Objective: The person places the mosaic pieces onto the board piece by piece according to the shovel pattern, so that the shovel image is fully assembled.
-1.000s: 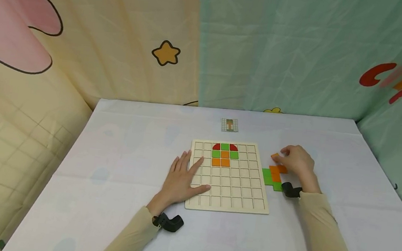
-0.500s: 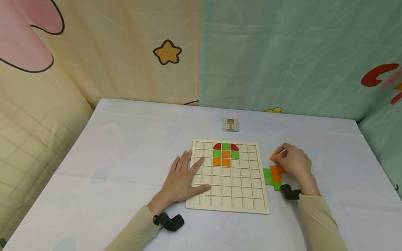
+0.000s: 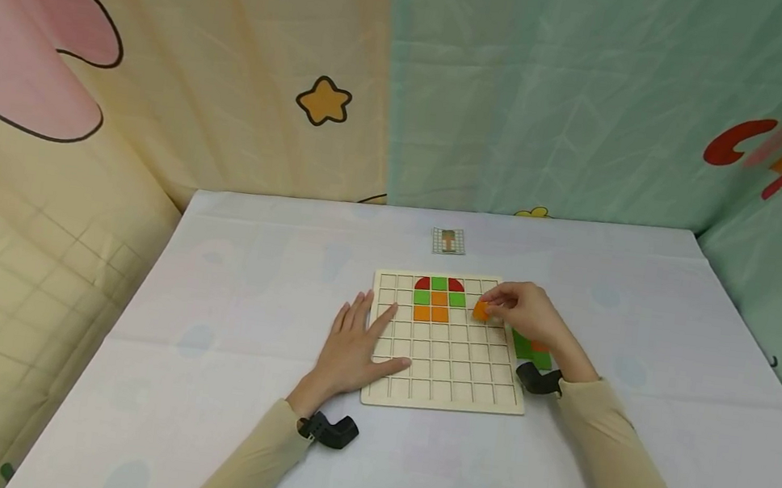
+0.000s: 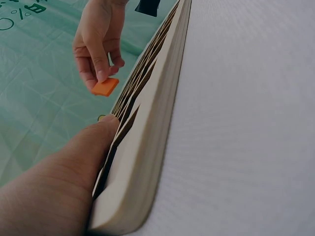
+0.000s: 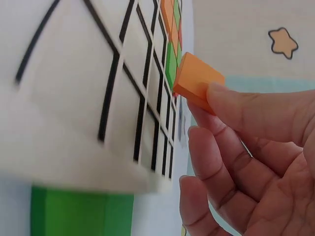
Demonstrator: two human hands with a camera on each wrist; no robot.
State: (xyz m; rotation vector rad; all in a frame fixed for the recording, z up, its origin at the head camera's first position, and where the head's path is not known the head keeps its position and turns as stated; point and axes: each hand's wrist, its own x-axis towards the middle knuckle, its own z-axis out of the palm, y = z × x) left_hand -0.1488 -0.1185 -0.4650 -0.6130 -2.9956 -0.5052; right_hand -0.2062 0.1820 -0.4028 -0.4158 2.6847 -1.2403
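Note:
A pale wooden grid board [image 3: 452, 365] lies flat on the table. In its upper rows sit red quarter-round pieces [image 3: 456, 285], green squares [image 3: 457, 299] and orange squares [image 3: 439, 314]. My left hand [image 3: 351, 353] rests with spread fingers on the board's left edge, thumb over the lower cells. Over the right part of the grid, my right hand [image 3: 529, 314] pinches an orange square tile [image 5: 199, 81] between thumb and fingers. The right wrist view shows that tile tilted and held above the cells.
Loose green tiles [image 3: 541, 360] lie against the board's right side, partly hidden by the right wrist, with a bit of orange showing. A small printed card [image 3: 448, 241] lies beyond the board. Curtains [image 3: 556, 93] hang behind the table [image 3: 269, 278].
My right hand has picked up an orange tile from beside the board and carried it left, over the grid. The left hand has stayed in place.

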